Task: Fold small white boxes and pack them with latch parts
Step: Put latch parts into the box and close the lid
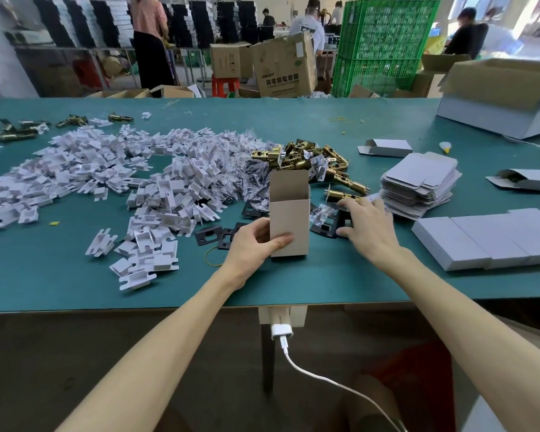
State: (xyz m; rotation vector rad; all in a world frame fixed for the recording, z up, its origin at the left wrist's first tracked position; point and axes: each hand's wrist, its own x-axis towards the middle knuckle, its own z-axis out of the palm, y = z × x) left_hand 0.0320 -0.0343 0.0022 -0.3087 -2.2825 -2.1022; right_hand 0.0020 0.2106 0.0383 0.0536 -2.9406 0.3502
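Observation:
A small folded box (289,216) stands upright on the green table (325,282) with its top flap open. My left hand (256,241) grips its lower left side, thumb across the front. My right hand (367,226) lies to the right of the box, fingers spread over black strike plates (328,227) and a small plastic bag. A brass latch bolt (343,194) lies just beyond its fingertips. A heap of brass latch parts (309,160) sits behind the box.
White cardboard inserts (106,179) cover the left half of the table. A stack of flat box blanks (418,185) and closed white boxes (487,238) lie on the right. A large open carton (505,98) stands at the far right. People work in the background.

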